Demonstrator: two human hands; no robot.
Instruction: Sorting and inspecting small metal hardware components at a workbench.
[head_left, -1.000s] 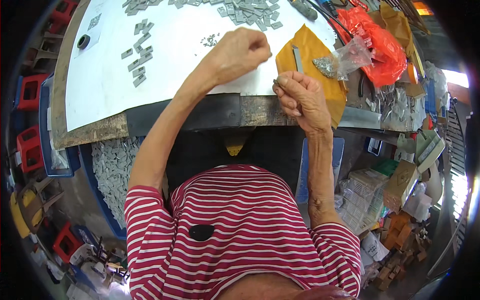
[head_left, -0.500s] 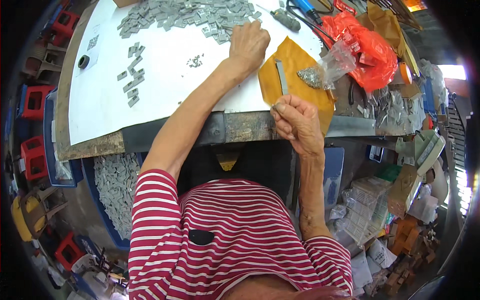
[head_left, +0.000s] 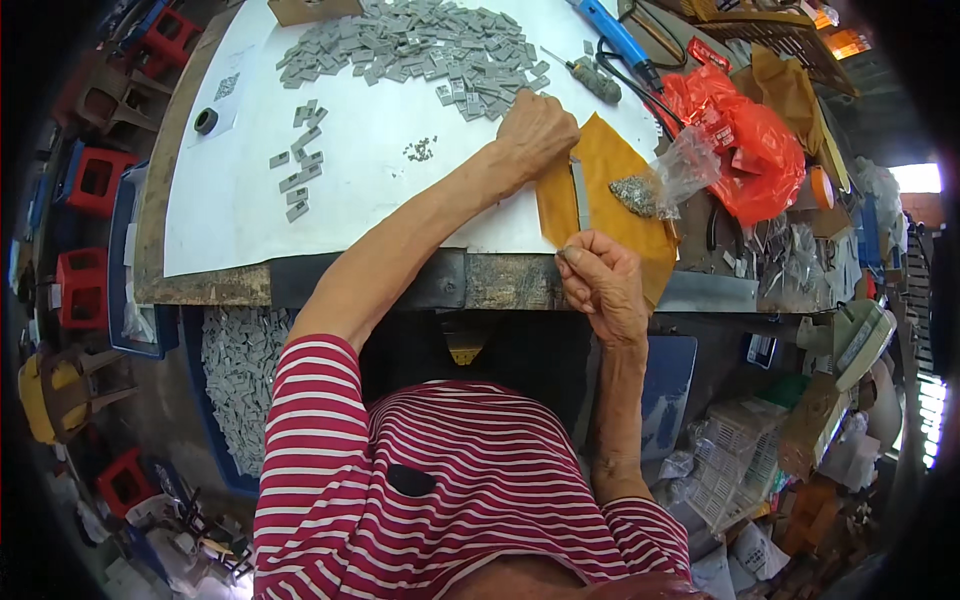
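Note:
My left hand [head_left: 540,130] is closed at the near right edge of a heap of flat grey rectangular pieces [head_left: 400,40], beside the tip of a yellow-brown cloth or paper sheet [head_left: 620,165]. Its fingertips face away, so whatever they hold is hidden. At the table's front edge, my right hand [head_left: 608,285] pinches a tiny dark piece [head_left: 564,255] between thumb and forefinger; its kind is too small to make out. Just beyond it, a narrow grey strip [head_left: 581,195] lies on the yellow-brown sheet. A clear bag of small metal parts [head_left: 635,194] rests there too.
Several grey pieces [head_left: 296,180] lie apart at left, near a black ring [head_left: 206,121]. Tiny parts [head_left: 420,149] are scattered mid-table. At right are a screwdriver [head_left: 596,82], a blue-handled corded tool [head_left: 615,35] and a red plastic bag [head_left: 755,165]. A bin of grey pieces [head_left: 238,385] stands below.
The whole view has shifted, so the tabletop appears lower and further right. Against the table, my left hand has come slightly toward the yellow-brown sheet; my right hand keeps its pinch.

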